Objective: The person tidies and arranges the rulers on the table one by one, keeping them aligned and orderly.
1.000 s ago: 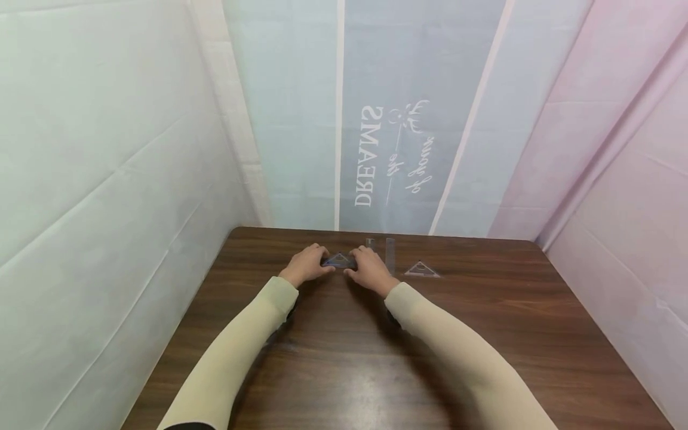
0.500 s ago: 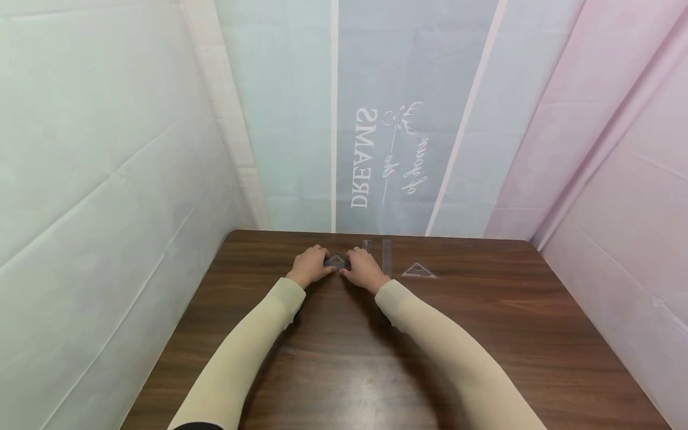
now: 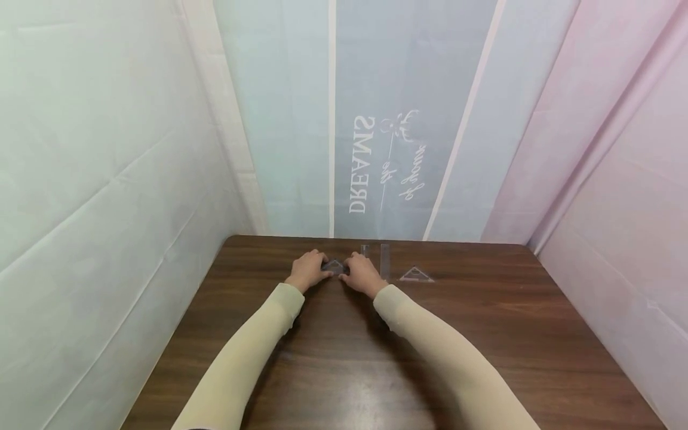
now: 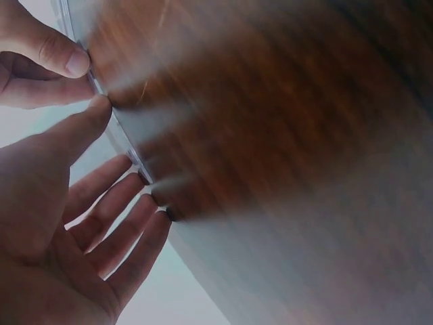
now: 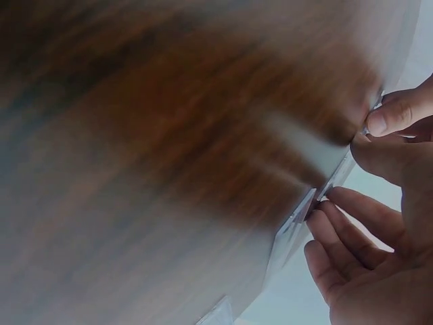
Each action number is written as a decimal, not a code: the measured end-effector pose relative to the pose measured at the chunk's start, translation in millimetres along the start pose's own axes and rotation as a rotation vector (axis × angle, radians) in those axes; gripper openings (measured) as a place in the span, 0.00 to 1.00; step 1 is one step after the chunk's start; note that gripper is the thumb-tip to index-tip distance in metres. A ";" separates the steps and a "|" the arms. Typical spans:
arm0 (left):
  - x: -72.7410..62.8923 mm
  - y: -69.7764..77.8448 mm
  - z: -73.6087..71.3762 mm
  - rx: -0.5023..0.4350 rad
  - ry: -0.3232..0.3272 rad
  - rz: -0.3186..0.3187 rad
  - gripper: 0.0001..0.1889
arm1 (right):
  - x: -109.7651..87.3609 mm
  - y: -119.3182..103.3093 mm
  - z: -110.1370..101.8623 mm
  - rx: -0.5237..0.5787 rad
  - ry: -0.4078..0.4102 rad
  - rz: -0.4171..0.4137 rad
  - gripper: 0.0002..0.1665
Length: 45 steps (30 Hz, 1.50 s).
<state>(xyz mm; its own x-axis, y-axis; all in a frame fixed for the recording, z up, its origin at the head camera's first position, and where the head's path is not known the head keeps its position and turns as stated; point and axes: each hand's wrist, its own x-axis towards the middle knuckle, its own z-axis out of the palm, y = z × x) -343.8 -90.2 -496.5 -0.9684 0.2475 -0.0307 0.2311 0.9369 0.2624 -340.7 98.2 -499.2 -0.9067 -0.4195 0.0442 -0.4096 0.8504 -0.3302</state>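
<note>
At the far side of the brown table, a clear triangular set square (image 3: 335,268) lies between my two hands. My left hand (image 3: 308,270) holds its left corner, thumb on the near edge and fingers beyond. My right hand (image 3: 362,275) grips the right corner in the same way. In both wrist views the set square is seen edge-on, low over the wood, with the thumbs close together. Just right of my right hand lie a short clear ruler (image 3: 365,249), partly hidden by the fingers, and a longer clear ruler (image 3: 384,261).
A second clear set square (image 3: 417,275) lies flat to the right of the rulers. The wooden tabletop (image 3: 344,364) ends at a cloth backdrop (image 3: 301,119) with printed lettering. Pale cloth walls (image 3: 107,209) stand on both sides.
My hands have drawn slightly closer together around the set square. The head view has shifted a little; the rulers and the second set square stay in place on the table.
</note>
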 end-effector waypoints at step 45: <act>-8.7 14.2 13.6 -0.023 0.111 -0.039 0.13 | -5.4 -5.7 12.6 -0.026 0.074 0.078 0.15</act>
<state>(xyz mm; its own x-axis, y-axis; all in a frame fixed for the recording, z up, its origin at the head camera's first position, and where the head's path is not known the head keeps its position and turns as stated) -330.8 -75.6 -505.6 -0.9813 0.1809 0.0651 0.1920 0.9391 0.2848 -332.2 91.6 -509.4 -0.9405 -0.3279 0.0895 -0.3391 0.8878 -0.3111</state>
